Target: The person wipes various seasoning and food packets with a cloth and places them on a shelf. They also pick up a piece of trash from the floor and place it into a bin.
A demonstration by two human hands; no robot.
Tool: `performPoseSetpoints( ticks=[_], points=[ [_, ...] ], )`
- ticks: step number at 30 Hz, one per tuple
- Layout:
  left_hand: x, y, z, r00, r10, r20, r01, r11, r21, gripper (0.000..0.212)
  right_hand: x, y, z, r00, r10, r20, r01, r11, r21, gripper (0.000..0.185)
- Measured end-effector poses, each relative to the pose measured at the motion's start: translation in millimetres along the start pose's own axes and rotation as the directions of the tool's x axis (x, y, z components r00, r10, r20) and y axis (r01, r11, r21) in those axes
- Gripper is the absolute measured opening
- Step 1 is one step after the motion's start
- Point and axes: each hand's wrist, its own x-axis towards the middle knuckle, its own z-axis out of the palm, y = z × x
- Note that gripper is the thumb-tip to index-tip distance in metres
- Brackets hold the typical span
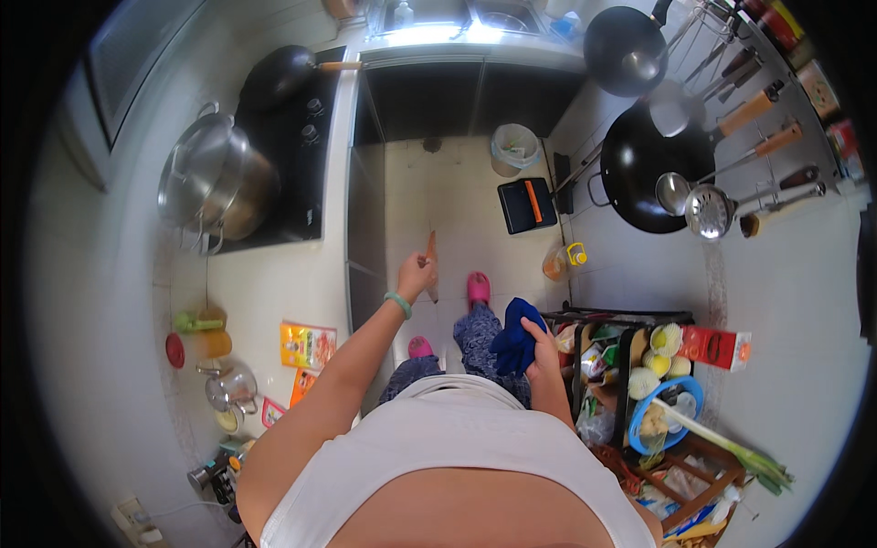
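My left hand (416, 272), with a green bangle at its wrist, is closed on a long, thin, brownish object (431, 264) that tapers at both ends; its kind is unclear. It is held out over the floor, beside the dark lower cabinets. My right hand (541, 346) grips a bunched dark blue cloth (515, 337) in front of my right thigh. Folds of the cloth hide part of the fingers. Below are my feet in pink clogs (479, 288) on the tiled floor.
At left a steel pot (212, 178) and a wok (277, 77) stand on the black stove (301, 185). Ahead are a lined bin (514, 149), a black dustpan (526, 205) and an oil bottle (556, 263). Woks and ladles hang at right above a crowded rack (623, 383).
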Motion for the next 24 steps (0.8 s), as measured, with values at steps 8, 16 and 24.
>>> performPoseSetpoints(
  ticks=[8, 16, 24],
  points=[
    [236, 160, 141, 0.968, 0.243, 0.067, -0.246, 0.968, 0.038, 0.024, 137, -103, 38, 0.998, 0.001, 0.063, 0.000, 1.000, -0.010, 0.039],
    [345, 228, 208, 0.933, 0.336, 0.130, -0.340, 0.940, 0.006, 0.038, 214, -179, 67, 0.999, -0.049, -0.019, 0.047, 0.994, -0.100, 0.044],
    [163, 178, 127, 0.689, 0.027, 0.724, 0.593, 0.553, -0.585, 0.058, 248, -174, 143, 0.926, -0.136, 0.352, 0.295, 0.841, -0.453, 0.038]
  ],
)
